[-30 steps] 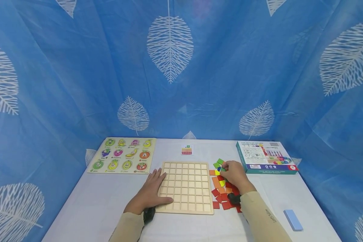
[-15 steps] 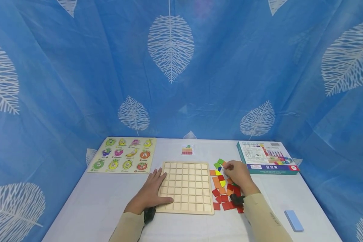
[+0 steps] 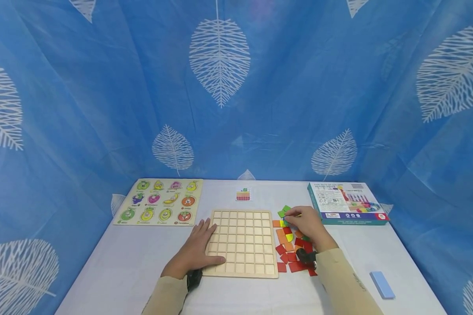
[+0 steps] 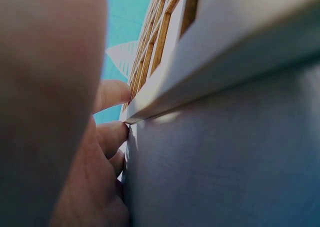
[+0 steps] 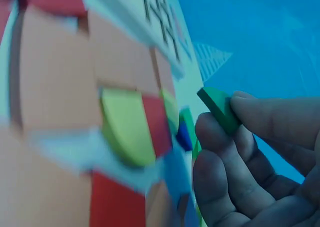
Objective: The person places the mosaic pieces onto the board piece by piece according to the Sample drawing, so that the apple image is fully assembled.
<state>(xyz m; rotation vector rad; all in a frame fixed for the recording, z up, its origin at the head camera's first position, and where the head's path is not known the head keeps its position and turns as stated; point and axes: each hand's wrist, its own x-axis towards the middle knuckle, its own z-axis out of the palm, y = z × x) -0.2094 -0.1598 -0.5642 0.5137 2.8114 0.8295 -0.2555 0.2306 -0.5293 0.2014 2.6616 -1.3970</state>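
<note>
My left hand point(image 3: 206, 239) lies flat, fingers straight, on the left edge of a wooden grid board point(image 3: 242, 243) whose cells are empty. In the left wrist view the fingers point(image 4: 112, 137) touch the board's edge point(image 4: 165, 87). My right hand point(image 3: 291, 215) hovers over the far end of a heap of coloured tiles point(image 3: 289, 256) right of the board. The right wrist view shows this hand point(image 5: 222, 121) pinching a green tile point(image 5: 217, 107) between thumb and finger, above a yellow quarter-round tile point(image 5: 127, 132) and red and orange squares.
A fruit peg puzzle point(image 3: 159, 202) lies at the back left, a small pattern card point(image 3: 244, 194) behind the board, a teal box point(image 3: 344, 203) at the back right, and a pale blue block point(image 3: 382, 285) near the right front. Blue leaf-print cloth surrounds the white table point(image 3: 134, 267).
My right hand drifted slightly right over the tile heap, then back to its far left end, where it now pinches a green tile. The left hand and the board have not moved.
</note>
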